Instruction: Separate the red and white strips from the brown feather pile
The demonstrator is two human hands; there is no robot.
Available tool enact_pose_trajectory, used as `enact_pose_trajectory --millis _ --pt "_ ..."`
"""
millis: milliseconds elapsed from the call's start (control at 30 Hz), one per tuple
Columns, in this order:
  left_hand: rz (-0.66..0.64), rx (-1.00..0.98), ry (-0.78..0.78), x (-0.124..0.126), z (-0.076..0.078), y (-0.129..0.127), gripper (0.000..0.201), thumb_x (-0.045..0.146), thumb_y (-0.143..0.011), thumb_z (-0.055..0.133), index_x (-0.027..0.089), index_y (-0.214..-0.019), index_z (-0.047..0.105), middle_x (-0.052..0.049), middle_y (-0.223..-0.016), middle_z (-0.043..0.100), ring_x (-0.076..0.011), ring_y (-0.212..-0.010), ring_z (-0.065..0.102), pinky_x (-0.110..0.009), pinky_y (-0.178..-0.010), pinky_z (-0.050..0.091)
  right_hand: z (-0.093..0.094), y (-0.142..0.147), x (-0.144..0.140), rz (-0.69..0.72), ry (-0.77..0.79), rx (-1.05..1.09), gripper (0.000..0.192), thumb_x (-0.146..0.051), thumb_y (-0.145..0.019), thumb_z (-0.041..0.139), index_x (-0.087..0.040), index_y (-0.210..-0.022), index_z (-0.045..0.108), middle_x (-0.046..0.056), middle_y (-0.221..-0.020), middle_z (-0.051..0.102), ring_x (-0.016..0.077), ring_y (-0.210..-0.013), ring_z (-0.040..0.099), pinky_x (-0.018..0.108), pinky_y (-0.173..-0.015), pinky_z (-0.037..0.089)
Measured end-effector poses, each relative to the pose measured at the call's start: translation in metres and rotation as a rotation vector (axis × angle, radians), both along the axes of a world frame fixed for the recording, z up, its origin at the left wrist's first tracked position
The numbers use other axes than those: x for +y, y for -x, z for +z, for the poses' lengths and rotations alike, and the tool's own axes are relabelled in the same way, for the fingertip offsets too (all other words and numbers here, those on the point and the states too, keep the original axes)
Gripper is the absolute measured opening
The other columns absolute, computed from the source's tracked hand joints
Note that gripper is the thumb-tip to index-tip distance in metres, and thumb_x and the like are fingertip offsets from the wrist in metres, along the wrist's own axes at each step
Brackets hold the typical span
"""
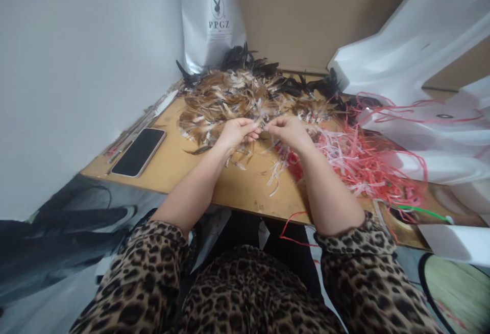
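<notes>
Over the middle of the table, my left hand (242, 134) and my right hand (288, 130) meet almost fingertip to fingertip. Both are closed in a pinch, with a small feather (263, 119) between them. Right behind them spreads a large pile of brown feathers (225, 94), with black feathers (245, 58) along its far side. A heap of red and pink strips (356, 155) lies beside my right forearm. A few loose feather bits rest on the wood below my hands. The exact grip of the fingertips is too small to make out.
A phone (138, 152) lies on the left of the wooden table (245, 186). Behind the feathers stands a silver-white bag (214, 32) with a rabbit logo. White plastic sheeting (406, 32) hangs at the right. A green strip (424, 211) and a round pale container (455, 293) are lower right.
</notes>
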State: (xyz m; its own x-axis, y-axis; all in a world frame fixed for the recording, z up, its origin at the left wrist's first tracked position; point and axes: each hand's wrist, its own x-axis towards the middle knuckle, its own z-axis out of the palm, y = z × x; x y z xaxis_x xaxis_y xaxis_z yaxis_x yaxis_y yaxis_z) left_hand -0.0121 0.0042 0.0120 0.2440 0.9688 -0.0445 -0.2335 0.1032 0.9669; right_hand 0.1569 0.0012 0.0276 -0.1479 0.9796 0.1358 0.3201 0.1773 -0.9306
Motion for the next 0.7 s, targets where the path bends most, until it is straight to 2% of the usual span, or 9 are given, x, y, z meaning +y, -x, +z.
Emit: enact_pose_trajectory --millis 133,200,300,400,467,533,600,700 --pt "0.060 -0.051 0.022 0.002 0.001 0.002 0.011 0.018 -0.073 0.066 0.009 -0.077 0.060 -0.002 -0.065 0.065 -0.0038 -0.050 0.057 -0.012 -0.047 0.042 0.006 -0.008 -0.005 0.181 0.022 -0.588 0.013 -0.026 -0.054 0.072 -0.017 -0.050 0.063 -0.001 -0.045 0.055 0.0092 -0.047 0.045 0.024 -0.051 0.033" --pt "0.065 -0.061 0.037 0.002 0.002 0.002 0.012 0.018 -0.072 0.066 0.010 -0.078 0.060 -0.002 -0.065 0.065 -0.0036 -0.049 0.057 -0.012 -0.047 0.041 0.005 -0.002 -0.010 0.221 0.005 -0.793 0.016 -0.024 -0.052 0.073 -0.018 -0.045 0.060 0.000 -0.041 0.051 0.0102 -0.046 0.045 0.025 -0.050 0.033" --pt "0.057 -0.079 0.054 0.001 0.002 0.002 0.012 0.018 -0.072 0.066 0.009 -0.078 0.060 -0.002 -0.065 0.064 -0.0036 -0.049 0.057 -0.012 -0.045 0.041 0.001 0.012 -0.017 0.139 -0.044 -0.974 0.019 -0.021 -0.051 0.072 -0.019 -0.043 0.054 0.002 -0.041 0.050 0.0128 -0.048 0.048 0.026 -0.051 0.033" --pt "0.053 -0.110 0.093 0.001 0.002 0.003 0.011 0.017 -0.072 0.066 0.009 -0.078 0.060 -0.002 -0.066 0.064 -0.0034 -0.049 0.057 -0.012 -0.045 0.040 -0.002 0.020 -0.020 0.076 -0.047 -1.011 0.022 -0.016 -0.051 0.070 -0.018 -0.041 0.050 0.004 -0.044 0.051 0.0153 -0.052 0.051 0.028 -0.053 0.034" --pt "0.052 -0.148 0.118 0.002 0.002 0.004 0.011 0.017 -0.072 0.066 0.009 -0.078 0.061 -0.002 -0.067 0.065 -0.0031 -0.050 0.057 -0.011 -0.045 0.040 -0.002 0.017 -0.017 0.113 -0.030 -0.938 0.022 -0.015 -0.052 0.069 -0.018 -0.040 0.050 0.004 -0.043 0.050 0.0153 -0.052 0.051 0.028 -0.054 0.035" --pt "0.051 -0.198 0.140 0.002 0.003 0.004 0.010 0.016 -0.073 0.066 0.009 -0.078 0.060 -0.002 -0.067 0.065 -0.0028 -0.050 0.057 -0.010 -0.045 0.041 -0.001 0.009 -0.012 0.138 0.012 -0.755 0.018 -0.018 -0.054 0.068 -0.017 -0.043 0.054 0.002 -0.043 0.051 0.0140 -0.051 0.049 0.027 -0.054 0.035" --pt "0.042 -0.253 0.174 0.003 0.003 0.005 0.007 0.013 -0.074 0.064 0.009 -0.077 0.060 -0.002 -0.067 0.064 -0.0024 -0.050 0.057 -0.010 -0.044 0.040 -0.001 0.001 -0.006 0.114 0.064 -0.444 0.013 -0.024 -0.058 0.067 -0.017 -0.051 0.059 0.000 -0.046 0.052 0.0112 -0.048 0.046 0.026 -0.053 0.034" --pt "-0.015 -0.325 0.246 0.004 0.004 0.005 0.002 0.009 -0.077 0.059 0.008 -0.079 0.060 -0.003 -0.068 0.065 -0.0025 -0.049 0.057 -0.009 -0.042 0.040 -0.004 -0.004 0.002 0.043 0.108 0.087 0.021 -0.035 -0.058 0.069 -0.016 -0.063 0.061 -0.003 -0.050 0.051 0.0071 -0.045 0.039 0.024 -0.048 0.031"
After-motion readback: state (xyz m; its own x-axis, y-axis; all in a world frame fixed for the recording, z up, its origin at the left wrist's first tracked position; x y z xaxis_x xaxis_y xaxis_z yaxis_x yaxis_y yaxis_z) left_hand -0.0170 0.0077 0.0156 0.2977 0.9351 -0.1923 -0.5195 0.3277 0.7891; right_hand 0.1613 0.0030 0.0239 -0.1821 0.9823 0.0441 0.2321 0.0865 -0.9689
